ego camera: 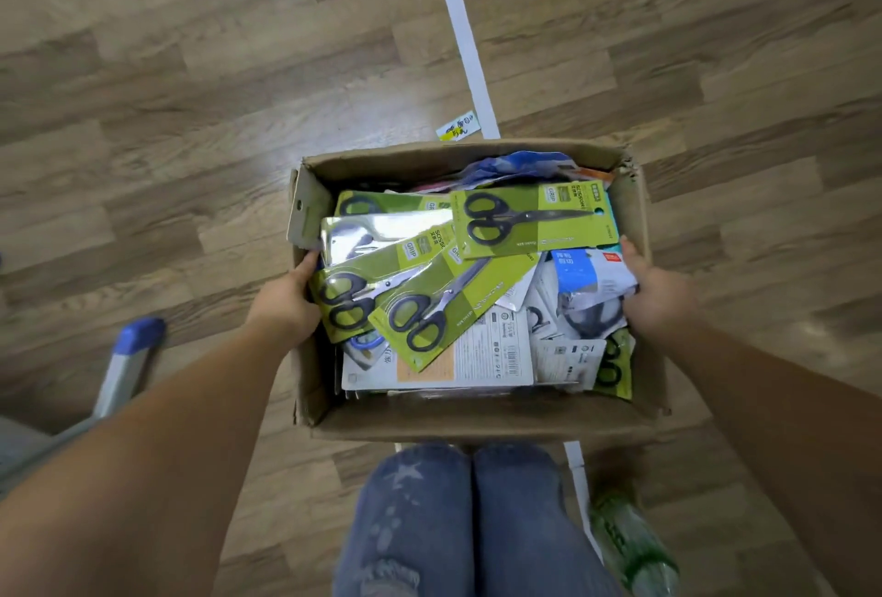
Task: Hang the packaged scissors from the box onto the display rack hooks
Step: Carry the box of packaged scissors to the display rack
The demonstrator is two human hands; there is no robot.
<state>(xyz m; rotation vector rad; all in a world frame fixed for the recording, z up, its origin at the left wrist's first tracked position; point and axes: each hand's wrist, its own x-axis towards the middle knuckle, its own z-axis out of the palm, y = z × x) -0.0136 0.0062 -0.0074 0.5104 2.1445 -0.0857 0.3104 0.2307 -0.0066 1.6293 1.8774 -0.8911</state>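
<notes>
Nearest, jeans-clad knees [470, 520]. Beyond them the left hand [286, 298] and right hand [656, 295] grip the side walls of the cardboard box [477, 420], which holds green-carded packaged scissors [532, 219]. White floor tape [460, 30] runs beyond.

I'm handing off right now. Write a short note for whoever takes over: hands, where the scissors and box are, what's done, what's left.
Left hand: grips the left wall of the cardboard box, fingers curled over the rim.
Right hand: grips the right wall the same way.
The box sits on the wood floor, full of packaged scissors; a green pack lies on top at the far right, more green packs at the left.
Done: nothing hung, no pack in hand.
Left: take the packs out and hang them on the rack hooks; the rack is out of view.
</notes>
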